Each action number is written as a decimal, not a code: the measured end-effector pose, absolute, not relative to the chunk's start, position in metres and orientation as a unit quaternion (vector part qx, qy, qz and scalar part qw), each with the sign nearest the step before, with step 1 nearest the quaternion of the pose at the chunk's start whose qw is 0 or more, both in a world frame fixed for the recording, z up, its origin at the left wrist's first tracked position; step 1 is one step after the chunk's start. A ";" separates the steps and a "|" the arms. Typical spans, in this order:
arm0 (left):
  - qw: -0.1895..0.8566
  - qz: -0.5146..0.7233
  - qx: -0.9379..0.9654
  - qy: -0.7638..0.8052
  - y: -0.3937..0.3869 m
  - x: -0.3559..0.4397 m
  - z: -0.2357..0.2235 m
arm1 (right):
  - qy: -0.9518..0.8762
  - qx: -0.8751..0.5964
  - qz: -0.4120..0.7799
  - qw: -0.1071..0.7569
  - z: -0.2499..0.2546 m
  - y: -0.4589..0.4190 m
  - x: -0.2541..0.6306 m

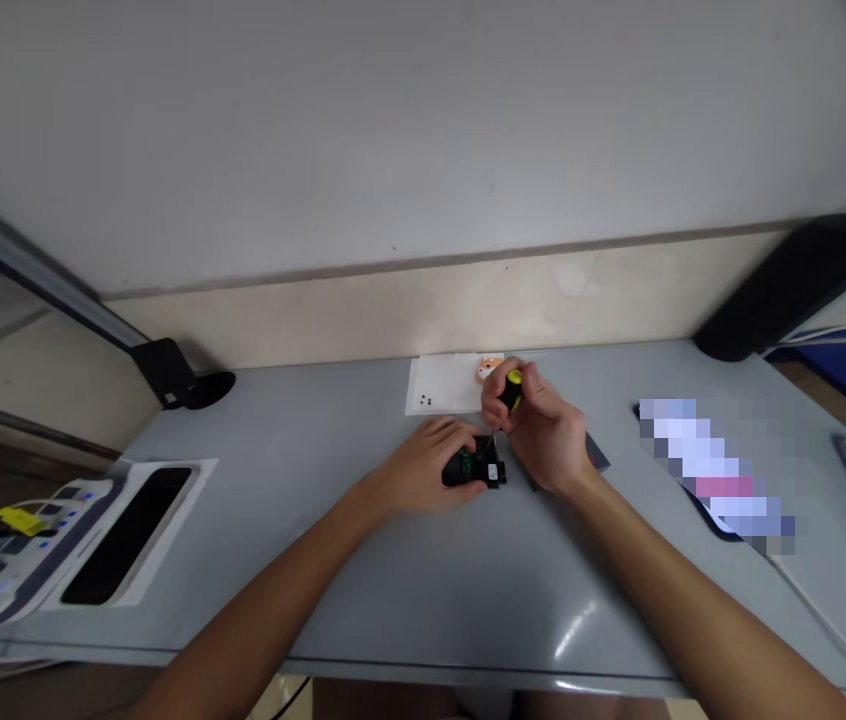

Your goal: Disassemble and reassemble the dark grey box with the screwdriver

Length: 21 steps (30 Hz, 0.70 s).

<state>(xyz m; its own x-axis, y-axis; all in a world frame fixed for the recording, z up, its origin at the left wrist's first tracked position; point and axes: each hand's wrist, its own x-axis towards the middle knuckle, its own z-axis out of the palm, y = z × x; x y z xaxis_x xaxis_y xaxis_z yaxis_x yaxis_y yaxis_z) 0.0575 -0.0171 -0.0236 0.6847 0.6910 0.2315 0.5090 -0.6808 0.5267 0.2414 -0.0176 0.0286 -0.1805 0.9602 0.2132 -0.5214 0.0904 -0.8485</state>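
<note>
On the grey desk lies a small black device (pixel 480 466) with a green circuit board and a white label showing. My left hand (pixel 430 465) is closed over its left side, holding it against the desk. A screwdriver (pixel 515 390) with a yellow and black handle is gripped in my right hand (pixel 539 420). Its thin shaft points down, and the tip meets or nears the device's upper part; I cannot tell which. Behind the hands, a white sheet of paper (pixel 442 385) bears several tiny dark screws (pixel 426 400) and an orange and white round item (pixel 488 368), partly hidden.
A dark flat piece (pixel 597 450) lies beside my right wrist. To the right is a phone (pixel 715 470), blurred out, with a white cable. At left, a black phone (pixel 127 535) rests on paper by a power strip (pixel 55 540). Black stands (pixel 168 375) rise at the back.
</note>
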 end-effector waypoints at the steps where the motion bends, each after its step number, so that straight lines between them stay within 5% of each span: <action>1: 0.215 0.212 0.892 0.337 -0.017 0.058 -0.024 | -0.444 -0.246 0.627 0.591 0.029 -0.018 0.241; 21: 0.205 0.225 0.895 0.325 -0.017 0.058 -0.025 | -0.444 -0.256 0.631 0.581 0.031 -0.023 0.238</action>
<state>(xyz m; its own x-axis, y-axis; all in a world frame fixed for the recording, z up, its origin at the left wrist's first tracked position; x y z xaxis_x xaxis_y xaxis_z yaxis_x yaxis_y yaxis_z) 0.0576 -0.0166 -0.0247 0.6874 0.6744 0.2696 0.4902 -0.7047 0.5129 0.2378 -0.0227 0.0311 -0.1925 0.9621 0.1933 -0.5065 0.0713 -0.8593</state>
